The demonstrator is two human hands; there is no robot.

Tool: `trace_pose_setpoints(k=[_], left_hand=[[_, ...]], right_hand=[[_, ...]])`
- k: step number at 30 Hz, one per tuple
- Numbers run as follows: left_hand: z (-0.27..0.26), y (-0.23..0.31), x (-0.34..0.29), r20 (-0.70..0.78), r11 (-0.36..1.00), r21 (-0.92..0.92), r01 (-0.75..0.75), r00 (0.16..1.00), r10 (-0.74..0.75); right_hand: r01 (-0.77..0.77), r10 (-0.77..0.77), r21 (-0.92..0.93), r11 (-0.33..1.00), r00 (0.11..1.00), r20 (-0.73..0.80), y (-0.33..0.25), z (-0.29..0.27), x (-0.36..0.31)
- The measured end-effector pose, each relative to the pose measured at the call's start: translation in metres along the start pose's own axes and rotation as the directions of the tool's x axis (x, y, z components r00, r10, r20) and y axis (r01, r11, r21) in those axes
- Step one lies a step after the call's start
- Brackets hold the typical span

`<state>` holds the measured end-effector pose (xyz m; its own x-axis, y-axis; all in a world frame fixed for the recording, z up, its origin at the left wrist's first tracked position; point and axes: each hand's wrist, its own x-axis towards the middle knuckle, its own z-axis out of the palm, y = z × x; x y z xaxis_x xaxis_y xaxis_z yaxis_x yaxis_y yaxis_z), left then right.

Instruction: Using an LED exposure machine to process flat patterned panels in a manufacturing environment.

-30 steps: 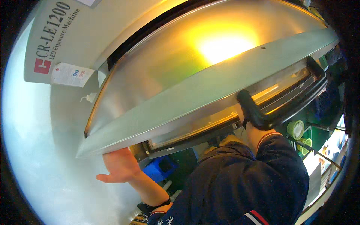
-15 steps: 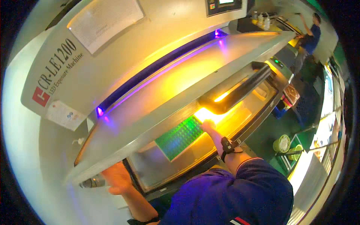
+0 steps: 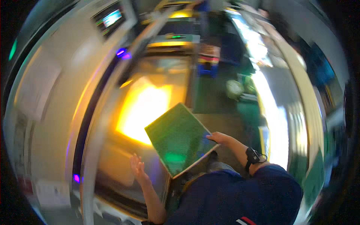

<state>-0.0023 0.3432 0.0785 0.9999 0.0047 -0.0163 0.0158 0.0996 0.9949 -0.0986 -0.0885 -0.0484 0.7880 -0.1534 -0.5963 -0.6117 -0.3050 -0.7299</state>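
Note:
A square green circuit board panel (image 3: 177,140) with a pale edge is held up off the machine's bed, tilted with one corner pointing away. My right hand (image 3: 221,138) grips its right corner, thumb on top. To the left of the panel, my left hand (image 3: 138,168) is raised over the glass bed (image 3: 120,161), fingers spread, holding nothing and apart from the panel. Bright yellow light glows from the bed just beyond the panel. Motion blurs the surroundings.
The machine's raised lid (image 3: 101,123) stands along my left, with a lit screen (image 3: 111,18) beyond it. At the right runs a brightly lit bench (image 3: 279,135). A round pale-green bin (image 3: 234,89) and a blue crate (image 3: 207,69) stand on the floor ahead.
My right hand has lifted the panel off the bed and brought it right. My left hand has come away from the lid's edge. The view has turned right; the dark roller bar is no longer seen.

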Motion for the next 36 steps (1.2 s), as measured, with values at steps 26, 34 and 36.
trace_pose_setpoints(k=[26,34,36], left_hand=[[0.507,0.002,-0.544,0.314,0.522,0.851,0.055,-0.85,-0.423],[0.515,0.007,-0.431,0.74,0.717,0.624,0.311,-0.531,-0.414],[0.495,0.011,-0.359,0.808,0.739,0.569,0.361,-0.409,-0.423]], right_hand=[[0.824,0.852,0.561,0.084,0.232,-0.469,0.292,0.087,-0.454],[0.59,0.639,0.759,0.276,0.477,-0.603,0.335,0.116,-0.445],[0.524,0.482,0.764,0.376,0.593,-0.645,0.331,0.116,-0.439]])
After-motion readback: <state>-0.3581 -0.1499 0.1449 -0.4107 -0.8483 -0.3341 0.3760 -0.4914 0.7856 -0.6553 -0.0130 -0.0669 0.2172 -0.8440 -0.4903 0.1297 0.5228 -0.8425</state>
